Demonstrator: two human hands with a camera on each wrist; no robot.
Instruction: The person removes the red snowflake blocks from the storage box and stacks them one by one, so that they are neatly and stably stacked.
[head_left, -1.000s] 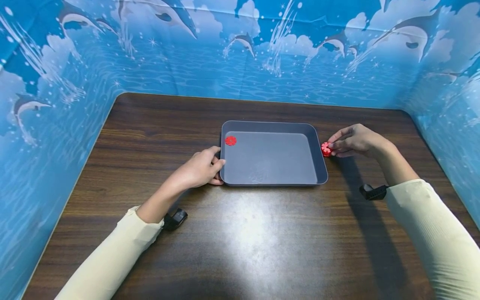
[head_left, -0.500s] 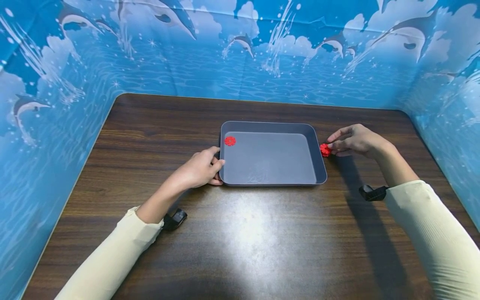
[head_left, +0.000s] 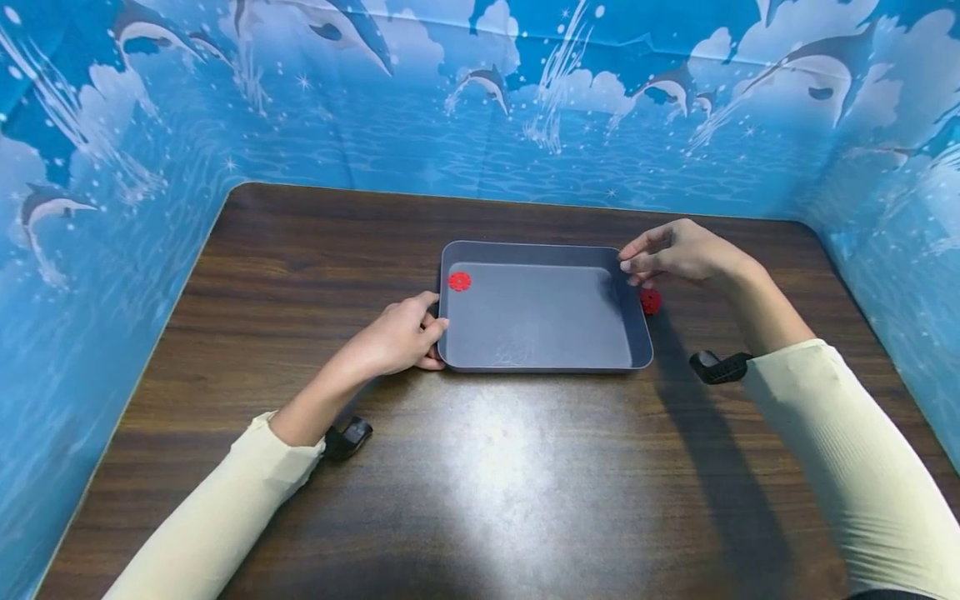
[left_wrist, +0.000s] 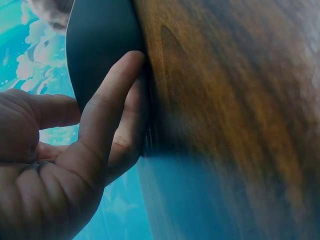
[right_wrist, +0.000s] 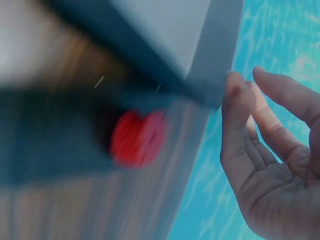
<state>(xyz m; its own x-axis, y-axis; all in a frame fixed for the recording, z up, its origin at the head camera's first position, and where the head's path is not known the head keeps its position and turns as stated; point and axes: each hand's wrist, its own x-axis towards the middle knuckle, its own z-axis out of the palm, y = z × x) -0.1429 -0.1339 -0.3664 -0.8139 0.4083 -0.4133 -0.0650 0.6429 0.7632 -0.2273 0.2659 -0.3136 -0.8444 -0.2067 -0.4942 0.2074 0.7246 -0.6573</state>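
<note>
A grey rectangular tray point(head_left: 536, 317) lies on the table. My left hand point(head_left: 401, 337) grips its left side, thumb over the rim and fingers along the outer wall, which the left wrist view shows close up. Inside the tray, near the far left corner, lies a flat red notched disc point(head_left: 460, 282). Several more red notched discs point(head_left: 651, 302), stacked, stand just outside the right wall; they look blurred in the right wrist view. Above the far right corner hovers my right hand point(head_left: 678, 252), fingers loosely bent, thumb near the fingertips. I see nothing between them.
The dark wood-grain table point(head_left: 300, 258) surrounds the tray. A blue dolphin-print curtain point(head_left: 487, 125) closes off the back and both sides. A black wrist camera point(head_left: 348, 439) sits on the left wrist, another wrist camera point(head_left: 720, 367) on the right.
My right hand has left the red discs and moved left and away from me, over the tray's far right corner. The left hand and the tray stay put.
</note>
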